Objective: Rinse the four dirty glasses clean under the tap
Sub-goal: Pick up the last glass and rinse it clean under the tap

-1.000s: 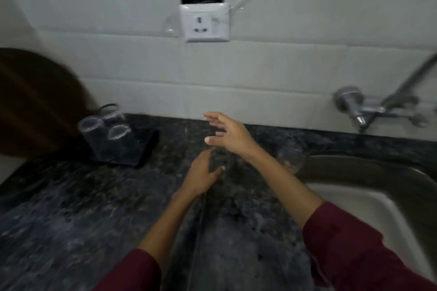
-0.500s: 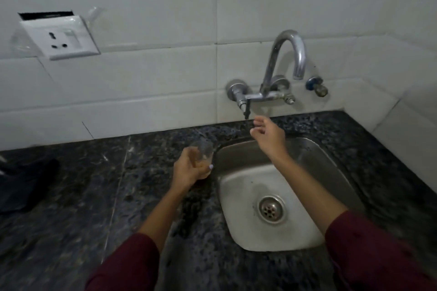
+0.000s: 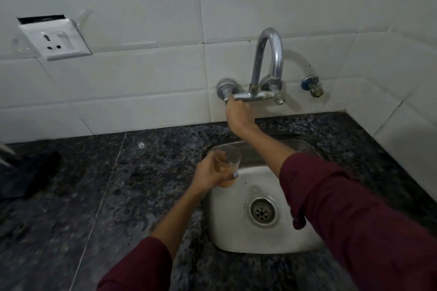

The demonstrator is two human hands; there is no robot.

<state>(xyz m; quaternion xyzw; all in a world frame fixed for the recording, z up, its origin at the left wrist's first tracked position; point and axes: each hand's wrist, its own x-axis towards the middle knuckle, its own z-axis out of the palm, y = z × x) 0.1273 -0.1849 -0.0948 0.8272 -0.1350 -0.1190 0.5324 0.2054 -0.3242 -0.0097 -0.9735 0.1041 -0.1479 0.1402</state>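
Note:
My left hand (image 3: 209, 173) grips a small clear glass (image 3: 228, 163) with brownish residue inside, holding it over the left edge of the steel sink (image 3: 238, 241). My right hand (image 3: 237, 112) reaches up to the wall-mounted chrome tap (image 3: 267, 59) and its fingers curl round the left tap handle (image 3: 225, 92). No water is visible from the spout. The other glasses are out of view.
Dark speckled granite counter (image 3: 142, 184) surrounds the sink. A black tray or mat (image 3: 26, 172) lies at the far left edge. A white wall socket (image 3: 55, 41) sits on the tiled wall at left, and a capped pipe fitting (image 3: 312, 87) right of the tap.
My view swung right from the tray of glasses to the sink. My left hand picked up one glass and brought it over the sink edge. My right hand rose and took hold of the tap handle.

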